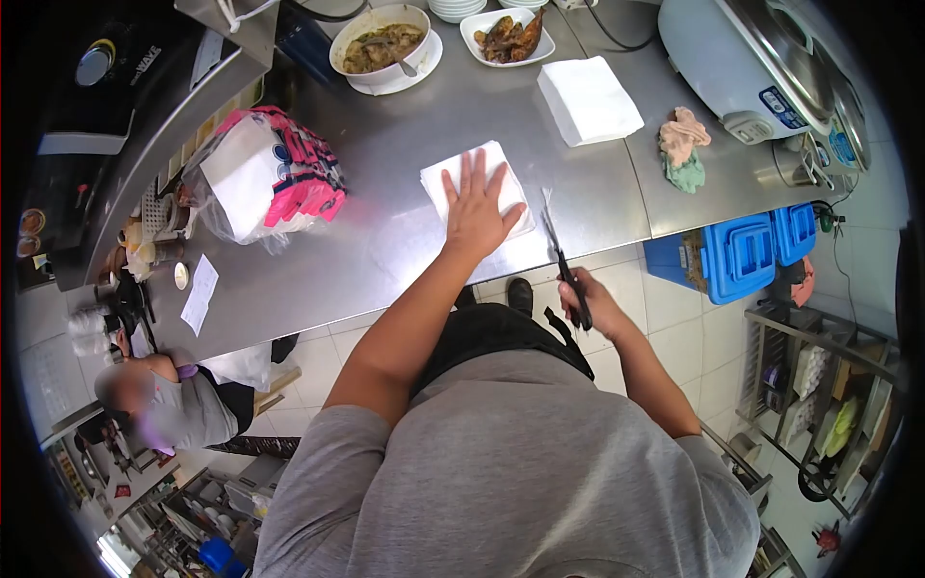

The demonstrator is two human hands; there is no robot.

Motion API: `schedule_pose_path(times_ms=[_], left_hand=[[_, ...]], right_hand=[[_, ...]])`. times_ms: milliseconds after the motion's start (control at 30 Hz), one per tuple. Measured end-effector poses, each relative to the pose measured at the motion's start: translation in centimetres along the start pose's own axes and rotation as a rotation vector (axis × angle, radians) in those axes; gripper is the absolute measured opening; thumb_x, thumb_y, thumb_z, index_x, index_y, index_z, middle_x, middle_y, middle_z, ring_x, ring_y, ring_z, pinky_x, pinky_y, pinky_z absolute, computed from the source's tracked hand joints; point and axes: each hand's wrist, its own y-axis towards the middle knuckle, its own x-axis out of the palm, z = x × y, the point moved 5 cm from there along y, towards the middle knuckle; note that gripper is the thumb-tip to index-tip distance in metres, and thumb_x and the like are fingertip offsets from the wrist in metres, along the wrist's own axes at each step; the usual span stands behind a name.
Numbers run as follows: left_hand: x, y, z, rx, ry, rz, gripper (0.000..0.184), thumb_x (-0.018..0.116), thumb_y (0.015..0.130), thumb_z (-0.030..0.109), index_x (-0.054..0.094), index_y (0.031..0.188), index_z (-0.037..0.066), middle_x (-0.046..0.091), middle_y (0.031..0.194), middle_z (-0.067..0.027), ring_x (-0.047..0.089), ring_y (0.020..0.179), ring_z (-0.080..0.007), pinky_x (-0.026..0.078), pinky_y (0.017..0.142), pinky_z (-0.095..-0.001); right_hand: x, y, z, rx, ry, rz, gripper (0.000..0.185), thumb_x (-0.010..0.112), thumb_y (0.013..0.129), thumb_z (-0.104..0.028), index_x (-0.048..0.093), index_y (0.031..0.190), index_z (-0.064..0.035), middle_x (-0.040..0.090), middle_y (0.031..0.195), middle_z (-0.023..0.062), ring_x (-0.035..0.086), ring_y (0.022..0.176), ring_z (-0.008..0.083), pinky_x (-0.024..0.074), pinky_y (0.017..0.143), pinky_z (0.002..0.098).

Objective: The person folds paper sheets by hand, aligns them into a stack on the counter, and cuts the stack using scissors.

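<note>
My left hand (474, 212) lies flat, fingers spread, on a stack of white paper napkins (438, 183) near the counter's front edge. Just past that edge, my right hand (595, 306) is closed around the handles of a pair of scissors (567, 275). The metal blades point away from me over the counter, to the right of the napkins, and look slightly parted. Farther back on the right rests another, thicker stack of white napkins (590, 101). A pink-and-clear plastic pack of napkins (279, 178) sits to the left, with white paper showing at its side.
Along the back of the steel counter (385, 250) are a bowl of food (385, 48) with a spoon and a plate of browned meat (509, 39). A rice cooker (752, 67) and crumpled cloths (683, 144) are at right. Blue lidded bins (737, 258) stand below. Another person (193, 405) is at left.
</note>
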Motion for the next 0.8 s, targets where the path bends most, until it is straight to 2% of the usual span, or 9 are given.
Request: schedule_pose_path(times_ms=[33,167,300,333,433,467,600,800], left_hand=[[-0.4,0.1,0.3,-0.017,0.028,0.068,0.077,0.056,0.086,0.056,0.036,0.146,0.013,0.022,0.154,-0.0189,0.015,0.144,-0.035,0.005,0.114,-0.0587],[-1.0,1.3,0.0,-0.035,-0.007,-0.075,0.085,0.058,0.082,0.062,0.034,0.147,0.014,0.021,0.154,-0.021,0.012,0.144,-0.0376,0.002,0.114,-0.0594],[-1.1,1.4,0.1,-0.014,0.03,-0.057,0.085,0.059,0.08,0.063,0.035,0.147,0.014,0.02,0.154,-0.0211,0.012,0.144,-0.0381,0.002,0.113,-0.0605],[-1.1,0.8,0.2,0.0,0.027,-0.064,0.084,0.059,0.081,0.062,0.036,0.146,0.014,0.02,0.154,-0.0212,0.012,0.144,-0.0383,0.002,0.113,-0.0608],[-1.1,-0.8,0.6,0.02,0.04,-0.07,0.077,0.057,0.085,0.056,0.036,0.146,0.013,0.02,0.153,-0.0218,0.013,0.144,-0.0389,0.003,0.113,-0.0616],[-1.0,-1.3,0.6,0.017,0.047,-0.068,0.074,0.055,0.087,0.054,0.036,0.146,0.013,0.02,0.153,-0.022,0.013,0.144,-0.0391,0.003,0.112,-0.0619],[-0.6,-2.6,0.6,0.007,0.056,-0.044,0.063,0.049,0.094,0.043,0.036,0.146,0.011,0.021,0.153,-0.0228,0.014,0.143,-0.0405,0.004,0.112,-0.0626],[0.0,-3.3,1.1,-0.012,0.031,-0.015,0.058,0.044,0.096,0.04,0.036,0.145,0.009,0.021,0.152,-0.0234,0.014,0.143,-0.0416,0.004,0.111,-0.0631]], right_hand=[[0.5,-0.4,0.4,-0.007,-0.02,-0.006,0.061,0.065,0.088,-0.047,0.048,0.119,0.0024,0.057,0.071,0.0045,0.055,0.058,0.0114,0.045,0.053,0.026],[1.3,0.6,1.2,-0.051,0.048,-0.013,0.059,0.066,0.087,-0.046,0.049,0.118,0.0009,0.055,0.071,0.0029,0.055,0.06,0.0117,0.0458,0.055,0.026],[0.2,1.8,-3.5,-0.165,0.161,0.012,0.058,0.065,0.088,-0.047,0.05,0.118,0.0005,0.054,0.074,0.0024,0.055,0.067,0.0105,0.0464,0.061,0.0252],[-0.3,2.0,-3.9,-0.145,0.06,0.011,0.064,0.065,0.086,-0.051,0.05,0.119,0.0019,0.059,0.077,0.0077,0.06,0.073,0.0149,0.0479,0.066,0.0276],[-1.0,0.9,-3.6,-0.05,-0.365,0.02,0.076,0.066,0.081,-0.058,0.049,0.121,0.0041,0.064,0.085,0.0164,0.065,0.08,0.024,0.0498,0.07,0.0327],[-0.8,0.6,-2.4,-0.032,-0.376,0.008,0.085,0.067,0.077,-0.064,0.048,0.124,0.0052,0.066,0.093,0.0228,0.066,0.086,0.0316,0.0503,0.076,0.0366],[1.2,-1.7,-0.2,0.034,-0.332,-0.044,0.087,0.067,0.077,-0.064,0.047,0.127,0.0037,0.064,0.101,0.027,0.063,0.099,0.0382,0.0488,0.085,0.0406],[1.9,-1.0,1.2,-0.049,-0.229,-0.019,0.081,0.068,0.078,-0.061,0.049,0.125,0.0022,0.065,0.099,0.0259,0.064,0.095,0.0373,0.0492,0.083,0.0414]])
